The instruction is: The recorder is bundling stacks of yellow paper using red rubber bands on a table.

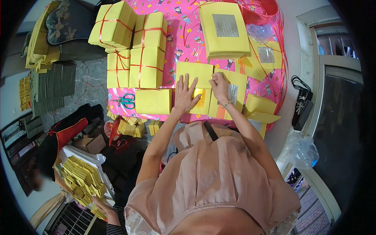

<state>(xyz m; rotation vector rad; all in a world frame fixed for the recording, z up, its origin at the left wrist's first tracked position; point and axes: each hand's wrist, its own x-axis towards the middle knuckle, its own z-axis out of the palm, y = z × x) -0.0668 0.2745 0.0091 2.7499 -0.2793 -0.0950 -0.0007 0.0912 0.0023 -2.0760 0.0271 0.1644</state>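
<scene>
My left hand (185,96) lies flat with fingers spread on a folded sheet of yellow paper (201,71) at the table's near side. My right hand (220,87) is closed, its bent fingers pinching the sheet's right edge. Below the fold, between my hands, a shiny gold patch shows on the paper. Under my right wrist lies another yellow sheet with a silver patch (232,94). To the left of my left hand rests a small stack of folded yellow paper (153,102), beside teal-handled scissors (128,101).
Yellow paper bundles tied with red ribbon (147,66) stand at the table's left. A thick stack of silver-patched sheets (225,37) sits at the back, near red ribbon (260,15). Folded yellow sheets (261,107) lie at right. At lower left, another person's hand (105,207) is near a box of yellow bundles (105,172).
</scene>
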